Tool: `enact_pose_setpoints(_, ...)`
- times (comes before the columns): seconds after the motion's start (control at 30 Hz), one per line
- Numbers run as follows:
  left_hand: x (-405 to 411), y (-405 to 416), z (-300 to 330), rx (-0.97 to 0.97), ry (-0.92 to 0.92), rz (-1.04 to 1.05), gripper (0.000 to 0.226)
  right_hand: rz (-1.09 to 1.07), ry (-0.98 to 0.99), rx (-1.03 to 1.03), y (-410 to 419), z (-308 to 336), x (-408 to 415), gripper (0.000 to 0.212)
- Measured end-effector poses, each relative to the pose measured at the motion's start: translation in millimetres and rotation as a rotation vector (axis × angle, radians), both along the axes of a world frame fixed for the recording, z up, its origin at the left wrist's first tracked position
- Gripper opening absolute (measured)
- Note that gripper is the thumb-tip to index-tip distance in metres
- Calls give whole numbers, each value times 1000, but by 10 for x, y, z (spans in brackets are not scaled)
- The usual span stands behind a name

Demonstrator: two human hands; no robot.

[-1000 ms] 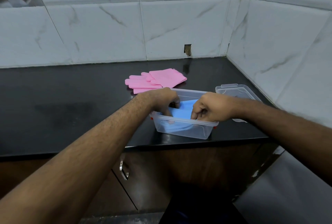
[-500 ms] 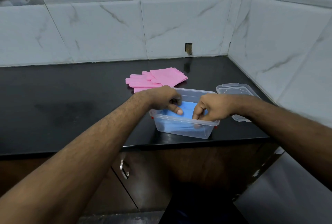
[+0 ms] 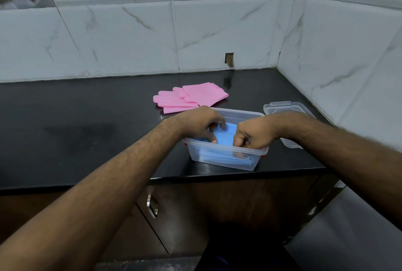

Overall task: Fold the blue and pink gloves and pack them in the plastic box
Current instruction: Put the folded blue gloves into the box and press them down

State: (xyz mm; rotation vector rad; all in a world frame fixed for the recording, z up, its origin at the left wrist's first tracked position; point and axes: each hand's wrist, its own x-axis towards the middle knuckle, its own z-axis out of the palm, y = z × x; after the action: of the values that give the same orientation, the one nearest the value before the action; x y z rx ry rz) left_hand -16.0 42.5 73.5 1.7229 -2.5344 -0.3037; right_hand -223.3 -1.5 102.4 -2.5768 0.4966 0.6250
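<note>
Blue gloves (image 3: pixel 226 137), their count hidden by the fold, lie inside one clear plastic box (image 3: pixel 226 157) on the black counter (image 3: pixel 87 131). Left hand (image 3: pixel 201 123) and right hand (image 3: pixel 253 133) press them with curled fingers. Two pink gloves (image 3: pixel 189 97) lie behind the box, one lid (image 3: pixel 285 108) to its right.

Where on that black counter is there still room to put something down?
The counter lies bare left of the pink gloves and plastic box, and behind the gloves toward the tiled wall. It is crowded at the right corner, around the box and lid.
</note>
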Motion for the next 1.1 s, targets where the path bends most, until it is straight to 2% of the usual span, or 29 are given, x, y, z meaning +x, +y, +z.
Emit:
enact_pose_setpoints(0.13, -6, 66, -10, -37, 33, -12, 24, -100, -160, -82, -10, -101, -54, 23)
enact_pose_setpoints(0.2, -27, 68, -2, -40, 2, 4, 23, -219, -273, -147, -29, -158, -59, 21)
enact_pose_setpoints(0.27, -42, 57, 14, -22, -50, 14, 30, -276, -307, -256, -30, -189, -27, 14)
enact_pose_setpoints(0.3, -47, 52, 23, -11, -76, 15, 33, -257, -265, -341, -17, -192, -1, 18)
enact_pose_setpoints(0.37, -52, 54, 33, -11, -118, 17, 38, -179, -86, -494, 14, -202, 53, 42)
enact_pose_setpoints(0.43, -54, 60, 29, -30, -136, 28, 42, -131, 40, -560, 52, -177, 97, 54)
enact_pose_setpoints(0.6, -13, 64, 79, 47, -134, 47, 51, -124, 114, -540, 80, -41, 83, 56)
enact_pose_setpoints(0.77, 99, 50, 168, 142, -107, 35, 76, -203, 142, -513, 33, 135, 28, 59)
enact_pose_setpoints(0.83, 105, 48, 171, 146, -99, 36, 79, -209, 158, -482, 20, 186, 30, 58)
enact_pose_setpoints(0.93, 54, 61, 158, 129, -201, 9, 71, -185, 221, -525, 69, 187, 67, 63)
enact_pose_setpoints(1.1, -30, 126, 85, -28, -434, -22, 47, -126, 379, -578, 209, 96, 156, 67)
